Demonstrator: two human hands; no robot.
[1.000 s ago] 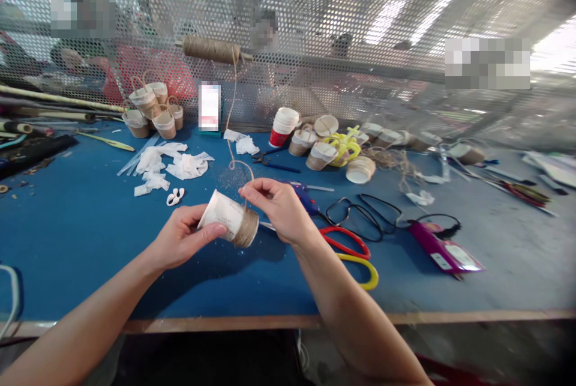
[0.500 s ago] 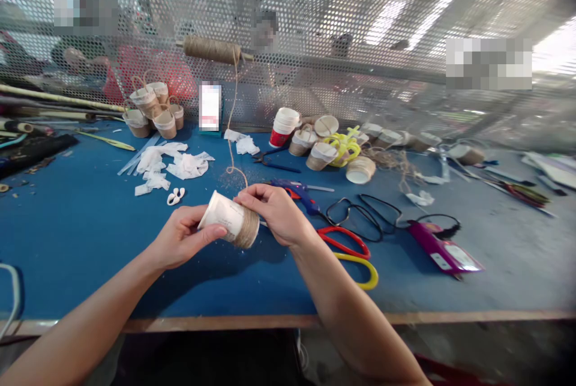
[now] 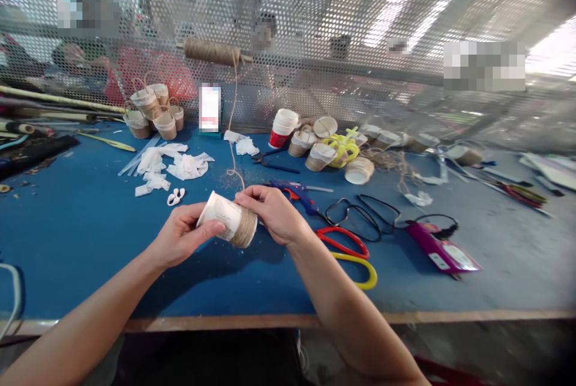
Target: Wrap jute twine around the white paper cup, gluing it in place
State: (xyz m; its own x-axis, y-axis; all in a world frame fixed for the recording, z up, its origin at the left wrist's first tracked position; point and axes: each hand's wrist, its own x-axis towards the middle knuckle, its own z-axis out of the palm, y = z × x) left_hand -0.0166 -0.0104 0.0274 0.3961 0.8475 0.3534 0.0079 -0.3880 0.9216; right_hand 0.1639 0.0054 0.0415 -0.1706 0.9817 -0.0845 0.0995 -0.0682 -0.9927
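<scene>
My left hand (image 3: 180, 239) grips a white paper cup (image 3: 222, 217) held on its side, thumb across its wall. The cup's base end is wound with brown twine (image 3: 246, 229). My right hand (image 3: 274, 213) is closed at that wound end, pinching the strand of twine (image 3: 233, 128). The strand rises to a twine spool (image 3: 210, 50) mounted on the perforated metal screen (image 3: 315, 26).
On the blue table (image 3: 81, 224): red and yellow scissors (image 3: 346, 251), a blue glue gun (image 3: 294, 191), black cable (image 3: 364, 209), a purple packet (image 3: 443, 251), white scraps (image 3: 173, 164), twine-wrapped cups (image 3: 150, 110) and more cups (image 3: 321, 146). People sit behind the screen.
My right hand has come down and left from above the cup to its wound end, bringing the twine strand onto the cup. The left hand has stayed put.
</scene>
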